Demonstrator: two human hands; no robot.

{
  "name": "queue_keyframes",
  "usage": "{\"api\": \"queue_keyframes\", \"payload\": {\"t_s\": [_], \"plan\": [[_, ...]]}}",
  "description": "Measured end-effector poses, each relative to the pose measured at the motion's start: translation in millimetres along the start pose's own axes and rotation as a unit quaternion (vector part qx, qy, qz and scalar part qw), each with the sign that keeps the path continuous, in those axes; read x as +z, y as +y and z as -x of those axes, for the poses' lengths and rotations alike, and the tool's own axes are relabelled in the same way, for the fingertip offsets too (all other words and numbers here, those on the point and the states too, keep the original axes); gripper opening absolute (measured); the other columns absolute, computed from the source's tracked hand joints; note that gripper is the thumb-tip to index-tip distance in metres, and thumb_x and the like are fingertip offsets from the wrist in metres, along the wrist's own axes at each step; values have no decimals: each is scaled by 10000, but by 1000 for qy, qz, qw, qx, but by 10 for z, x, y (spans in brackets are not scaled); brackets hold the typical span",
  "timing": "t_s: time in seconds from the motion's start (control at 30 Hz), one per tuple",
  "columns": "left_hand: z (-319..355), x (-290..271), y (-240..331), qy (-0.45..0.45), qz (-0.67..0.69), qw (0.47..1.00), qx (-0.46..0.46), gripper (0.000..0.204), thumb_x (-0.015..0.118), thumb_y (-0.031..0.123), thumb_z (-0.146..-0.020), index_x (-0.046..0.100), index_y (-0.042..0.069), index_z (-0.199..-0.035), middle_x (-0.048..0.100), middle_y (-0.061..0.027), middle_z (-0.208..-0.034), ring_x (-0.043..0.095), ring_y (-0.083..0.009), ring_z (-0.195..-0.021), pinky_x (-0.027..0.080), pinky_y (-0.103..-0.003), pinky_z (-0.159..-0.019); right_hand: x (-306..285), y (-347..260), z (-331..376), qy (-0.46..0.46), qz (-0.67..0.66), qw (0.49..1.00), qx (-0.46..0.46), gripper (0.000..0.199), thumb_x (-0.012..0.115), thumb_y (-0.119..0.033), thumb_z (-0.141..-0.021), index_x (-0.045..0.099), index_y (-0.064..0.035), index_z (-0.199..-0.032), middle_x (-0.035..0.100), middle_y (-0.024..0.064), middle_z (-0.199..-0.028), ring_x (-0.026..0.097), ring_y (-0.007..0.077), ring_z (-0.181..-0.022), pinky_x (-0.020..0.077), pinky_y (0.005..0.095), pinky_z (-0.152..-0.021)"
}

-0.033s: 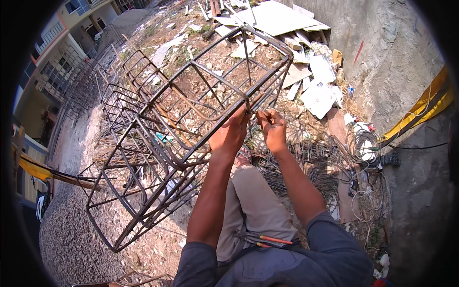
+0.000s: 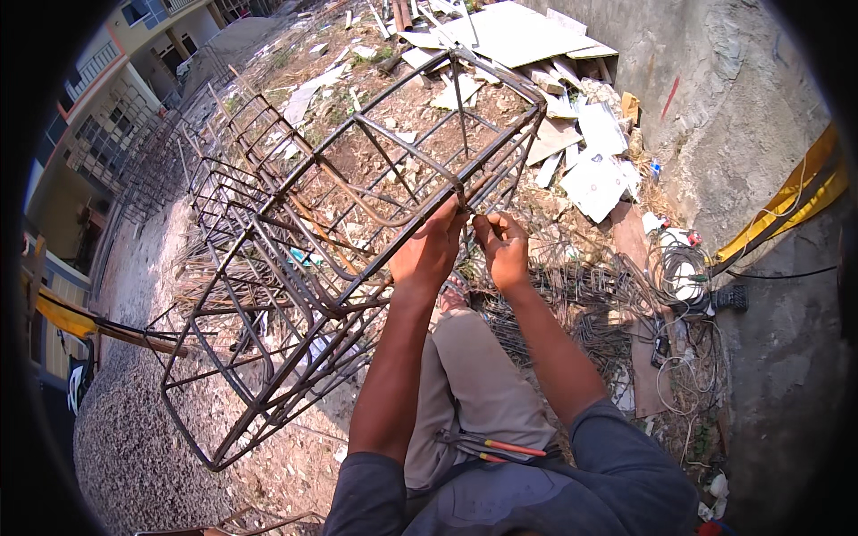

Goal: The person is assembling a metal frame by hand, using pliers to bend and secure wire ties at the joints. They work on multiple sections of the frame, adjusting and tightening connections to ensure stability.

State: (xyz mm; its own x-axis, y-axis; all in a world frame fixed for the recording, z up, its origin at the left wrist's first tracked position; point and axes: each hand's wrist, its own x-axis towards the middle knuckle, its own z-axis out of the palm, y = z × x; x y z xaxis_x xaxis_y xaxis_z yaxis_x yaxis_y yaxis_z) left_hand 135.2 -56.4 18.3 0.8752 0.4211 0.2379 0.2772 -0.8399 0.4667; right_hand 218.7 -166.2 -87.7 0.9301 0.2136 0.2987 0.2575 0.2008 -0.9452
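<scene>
A long cage of dark steel rebar (image 2: 313, 237), with rectangular stirrups along its bars, stands at a slant in front of me. My left hand (image 2: 431, 246) is closed round the near long bar, right by a stirrup corner. Close beside it, my right hand (image 2: 502, 246) has thumb and fingers pinched together just below that joint. Whatever is in this pinch is too small to make out. Pincers with orange handles (image 2: 500, 445) rest at my waist, across the top of my trousers.
Loose rebar offcuts and wire (image 2: 581, 290) cover the ground under my right arm. Broken white boards (image 2: 518, 36) are heaped at the far side. A rough concrete wall (image 2: 715, 98) bounds the right, with a yellow strap (image 2: 786, 214). Gravel (image 2: 143, 447) is piled at the lower left.
My right hand has shifted slightly left, closer to my left hand and the joint. The left hand and the cage are almost where they were.
</scene>
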Motion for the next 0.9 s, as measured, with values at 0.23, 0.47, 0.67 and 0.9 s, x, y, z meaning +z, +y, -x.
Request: {"api": "queue_keyframes", "payload": {"t_s": [0.23,0.47,0.67,0.9], "plan": [[-15,-52,21,-7,26,1000,-7,317,607,424,-992,702,247,-1238,745,-108,-1117,712,-382,-972,557,-481,-767,-24,-129,168,-46,-115,980,157,262,736,-265,-987,654,-17,-1016,657,36,-837,598,120,-719,479,282,-676],[21,-35,-14,-2,-8,1000,-9,366,595,518,-991,672,340,-1302,741,-70,-1178,710,-368,-1028,566,-473,-826,-365,-575,1655,-345,338,866,-130,472,799,-341,-832,677,-16,-1153,684,158,-1044,652,347,-1010,498,450,-911],[19,-85,41,-18,5,999,-32,345,580,514,-992,681,297,-1239,746,-110,-1112,713,-392,-968,556,-506,-776,-666,-572,2859,-563,432,677,-196,503,783,-398,-756,697,-35,-1093,703,131,-977,672,309,-967,491,447,-853],[18,-159,-16,-15,-8,999,-40,378,599,519,-983,675,305,-1285,744,-100,-1147,709,-391,-1005,562,-489,-822,-571,-592,2642,-565,425,707,39,259,595,-243,-909,664,-18,-1018,688,113,-867,659,308,-745,510,437,-693]]}}
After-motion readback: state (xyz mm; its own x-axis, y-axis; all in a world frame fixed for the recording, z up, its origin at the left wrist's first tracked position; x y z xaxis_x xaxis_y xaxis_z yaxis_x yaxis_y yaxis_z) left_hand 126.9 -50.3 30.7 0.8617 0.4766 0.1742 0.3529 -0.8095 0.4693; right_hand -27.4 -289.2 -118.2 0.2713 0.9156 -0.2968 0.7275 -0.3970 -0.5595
